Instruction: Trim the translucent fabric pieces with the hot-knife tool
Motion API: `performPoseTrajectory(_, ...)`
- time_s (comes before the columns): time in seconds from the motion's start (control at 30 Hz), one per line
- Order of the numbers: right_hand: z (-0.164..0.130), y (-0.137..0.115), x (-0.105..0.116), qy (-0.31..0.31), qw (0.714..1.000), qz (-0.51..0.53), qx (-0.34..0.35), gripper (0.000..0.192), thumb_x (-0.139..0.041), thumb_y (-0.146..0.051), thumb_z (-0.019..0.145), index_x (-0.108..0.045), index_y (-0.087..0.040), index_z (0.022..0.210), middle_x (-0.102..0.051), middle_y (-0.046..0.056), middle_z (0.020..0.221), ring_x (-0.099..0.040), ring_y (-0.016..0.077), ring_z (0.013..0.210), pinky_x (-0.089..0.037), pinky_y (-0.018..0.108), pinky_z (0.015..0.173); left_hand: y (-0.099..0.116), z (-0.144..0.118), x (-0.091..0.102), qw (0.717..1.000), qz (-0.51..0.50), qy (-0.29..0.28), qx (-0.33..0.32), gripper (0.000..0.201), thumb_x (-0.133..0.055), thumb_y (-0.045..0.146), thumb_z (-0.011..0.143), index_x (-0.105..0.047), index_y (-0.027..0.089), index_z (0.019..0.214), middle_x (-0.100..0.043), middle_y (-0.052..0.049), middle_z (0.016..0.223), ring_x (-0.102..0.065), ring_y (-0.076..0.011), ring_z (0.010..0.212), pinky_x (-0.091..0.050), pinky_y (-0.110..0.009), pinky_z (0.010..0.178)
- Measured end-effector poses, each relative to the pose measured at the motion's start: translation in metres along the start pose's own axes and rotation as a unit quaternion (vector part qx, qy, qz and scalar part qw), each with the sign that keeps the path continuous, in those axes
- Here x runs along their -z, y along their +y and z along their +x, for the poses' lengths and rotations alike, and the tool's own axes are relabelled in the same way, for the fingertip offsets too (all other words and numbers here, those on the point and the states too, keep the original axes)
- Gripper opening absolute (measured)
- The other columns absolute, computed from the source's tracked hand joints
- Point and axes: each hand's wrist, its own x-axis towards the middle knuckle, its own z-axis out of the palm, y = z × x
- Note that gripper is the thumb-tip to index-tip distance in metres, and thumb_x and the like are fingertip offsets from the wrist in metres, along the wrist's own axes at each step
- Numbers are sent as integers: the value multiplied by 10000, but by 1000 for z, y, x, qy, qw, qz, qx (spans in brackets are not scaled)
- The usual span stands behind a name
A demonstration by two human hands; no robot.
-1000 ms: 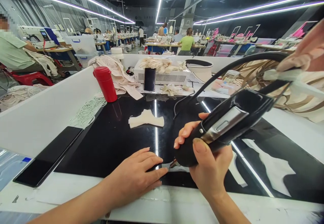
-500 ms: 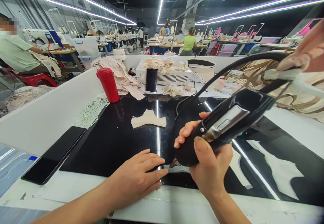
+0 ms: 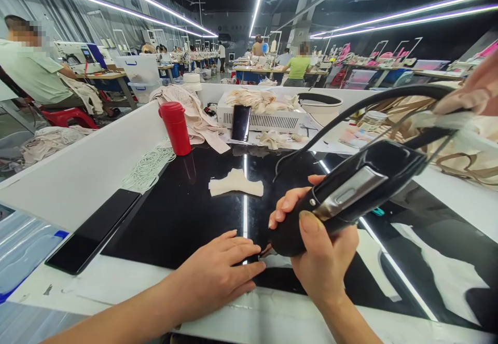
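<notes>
My right hand (image 3: 322, 245) is wrapped around a black corded handheld tool (image 3: 342, 193) with a silver lever on its side. Its body slants down to the left, and a small metal tip (image 3: 267, 251) shows close to my left fingertips. My left hand (image 3: 221, 263) lies palm down with its fingers stretched out on the glossy black work surface (image 3: 182, 214). A pale, see-through piece (image 3: 277, 261) lies under the tool, partly hidden by my right hand. Farther back is a cream T-shaped fabric piece (image 3: 236, 183); at the right lie white cut pieces (image 3: 439, 266).
A red flask (image 3: 176, 128), pale green cord loops (image 3: 148, 170) and a black phone (image 3: 93, 230) stand along the left wall. A black cable (image 3: 342, 115) arches from the tool, near a blurred hand-like shape (image 3: 474, 90). Behind are a white vented box (image 3: 272, 121) and fabric.
The view has shifted slightly, so the background and table things appear farther right. My right hand keeps its hold on the tool; my left hand stays flat near the tip.
</notes>
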Motion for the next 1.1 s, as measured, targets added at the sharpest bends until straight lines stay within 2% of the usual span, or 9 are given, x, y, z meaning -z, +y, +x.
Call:
performPoseTrajectory(0.13, 1, -1, -1, -1, 1000, -5, -3, 345, -727, -294, 916, -566, -277, 1221, -630, -32, 832, -609, 142, 610, -546, 306, 560, -2, 0, 3, 999, -46, 14, 9, 261, -521, 299, 1070, -670, 194, 1257, -693, -84, 1317, -660, -216, 1228, -476, -447, 1160)
performPoseTrajectory(0.27, 1, -5, 1, 3, 1000, 15, -1, 382, -763, -342, 889, -570, -271, 1211, -632, -26, 822, -612, 146, 614, -558, 299, 541, -2, 2, 8, 992, -115, 32, 51, 221, -512, 248, 1073, -677, 180, 1203, -713, -63, 1269, -674, -159, 1187, -439, -376, 1195)
performPoseTrajectory(0.4, -3, -8, 2, -4, 1000, 14, -5, 405, -777, -354, 881, -562, -269, 1214, -631, -23, 819, -613, 151, 631, -565, 297, 541, -1, 3, 8, 989, -127, 38, 68, 197, -519, 229, 1068, -679, 169, 1168, -728, -52, 1236, -678, -150, 1168, -427, -352, 1204)
performPoseTrajectory(0.57, -8, -8, 0, -4, 1000, 0, -4, 378, -754, -357, 895, -551, -265, 1201, -616, -25, 811, -605, 153, 612, -559, 306, 530, -2, 4, 7, 990, -122, 39, 64, 216, -504, 225, 1072, -670, 173, 1200, -722, -60, 1231, -677, -173, 1144, -452, -384, 1180)
performPoseTrajectory(0.77, -5, -10, 5, -31, 999, 4, -13, 386, -754, -358, 902, -556, -277, 1223, -627, -24, 835, -627, 153, 634, -571, 319, 573, -3, 4, 9, 994, -93, 16, 51, 259, -533, 222, 1050, -670, 208, 1269, -678, -91, 1248, -637, -217, 1176, -563, -369, 1030)
performPoseTrajectory(0.87, 1, -21, 13, -37, 998, -44, 5, 399, -786, -362, 880, -589, -273, 1214, -669, -6, 854, -653, 169, 687, -582, 330, 619, -2, 3, 9, 997, -68, 12, 31, 238, -544, 208, 1038, -692, 204, 1224, -667, -103, 1255, -629, -237, 1178, -557, -401, 1041)
performPoseTrajectory(0.97, 8, -36, 23, -20, 993, -118, 16, 384, -840, -344, 832, -650, -262, 1155, -710, 23, 935, -680, 185, 749, -591, 334, 661, -3, 8, 10, 998, -66, 12, 2, 191, -556, 202, 1032, -717, 194, 1135, -684, -97, 1212, -650, -221, 1130, -537, -404, 1070)
performPoseTrajectory(1.1, 14, -43, 33, 12, 992, -123, 9, 393, -834, -361, 839, -648, -267, 1172, -700, 6, 915, -668, 174, 736, -588, 328, 686, -11, 29, 14, 995, -101, -14, -15, 151, -552, 195, 1038, -695, 184, 1084, -697, -77, 1170, -665, -191, 1082, -510, -385, 1089)
